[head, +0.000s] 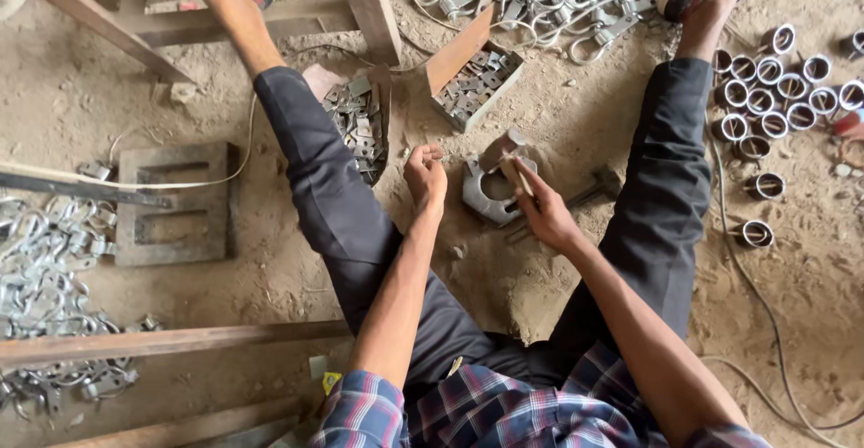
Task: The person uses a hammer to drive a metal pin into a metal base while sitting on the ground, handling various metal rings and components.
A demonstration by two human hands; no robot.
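right hand (543, 211): wooden-handled steel hammer (506, 156) being gripped, fingers wrapped shut | left hand (426, 178): being held loosely curled, empty, beside grey curved metal clamp (487, 198) on sandy floor (558, 124)

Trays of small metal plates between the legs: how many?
2. One tray lies against the left leg, just up-left of the left hand; the other tray sits tilted above the clamp that the right hand works on. More may be hidden.

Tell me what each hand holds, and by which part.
Right hand grips a hammer by its wooden handle. Left hand is curled, with nothing visibly held.
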